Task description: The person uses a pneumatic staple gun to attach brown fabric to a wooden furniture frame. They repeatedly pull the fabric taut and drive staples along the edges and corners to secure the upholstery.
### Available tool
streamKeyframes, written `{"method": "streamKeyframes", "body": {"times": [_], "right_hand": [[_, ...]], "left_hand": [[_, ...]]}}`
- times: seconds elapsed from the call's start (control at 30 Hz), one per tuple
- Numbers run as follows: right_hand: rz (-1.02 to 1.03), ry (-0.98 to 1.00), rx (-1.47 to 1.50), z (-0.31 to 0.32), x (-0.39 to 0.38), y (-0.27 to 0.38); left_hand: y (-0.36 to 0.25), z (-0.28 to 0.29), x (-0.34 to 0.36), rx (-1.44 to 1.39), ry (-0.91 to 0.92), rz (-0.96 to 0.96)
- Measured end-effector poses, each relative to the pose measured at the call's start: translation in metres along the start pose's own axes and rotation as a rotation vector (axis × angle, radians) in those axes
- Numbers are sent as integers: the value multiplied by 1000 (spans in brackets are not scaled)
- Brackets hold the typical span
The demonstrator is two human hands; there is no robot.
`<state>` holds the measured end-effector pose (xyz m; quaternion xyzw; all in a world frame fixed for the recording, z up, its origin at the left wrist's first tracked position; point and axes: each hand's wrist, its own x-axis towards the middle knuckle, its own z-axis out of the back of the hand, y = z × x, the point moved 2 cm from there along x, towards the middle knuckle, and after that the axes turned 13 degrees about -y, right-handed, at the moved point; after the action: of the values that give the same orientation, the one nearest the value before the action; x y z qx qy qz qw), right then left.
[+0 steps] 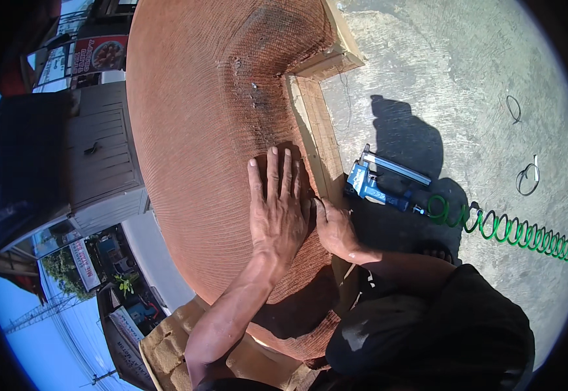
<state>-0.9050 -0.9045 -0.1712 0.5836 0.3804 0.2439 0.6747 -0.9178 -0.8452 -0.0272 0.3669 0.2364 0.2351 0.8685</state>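
Note:
A large padded piece of furniture covered in rust-brown ribbed fabric (186, 130) fills the middle, its pale wooden frame (320, 124) exposed along the right side. My left hand (277, 215) lies flat on the cover, fingers stretched out and slightly apart. Beside it, at the fabric's border along the frame, my right hand (337, 231) is closed with its thumb against the cloth; it appears to pinch the fabric edge, though the fingertips are partly hidden. A blue staple gun (376, 182) lies on the ground to the right of the frame, apart from both hands.
From the staple gun a coiled green air hose (518, 231) runs right across the grey concrete (486, 98). Thin dark loops, one a strap loop (528, 179), lie there too. Brown padding (170, 345) sits at the lower left. Buildings and a road stand beyond the left side.

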Motion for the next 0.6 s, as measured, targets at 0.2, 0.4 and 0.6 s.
{"method": "streamKeyframes", "body": {"times": [0.2,0.4,0.6], "right_hand": [[64,76,-29,4,11,-16],[645,-205,-524,87,32,-34],[382,39,-758,89,50,-97]], "left_hand": [[-15,-10,7,41,9,-62],[-17,-10,4,49,29,-55],[-18,-8,9,42,18,-67]]}}
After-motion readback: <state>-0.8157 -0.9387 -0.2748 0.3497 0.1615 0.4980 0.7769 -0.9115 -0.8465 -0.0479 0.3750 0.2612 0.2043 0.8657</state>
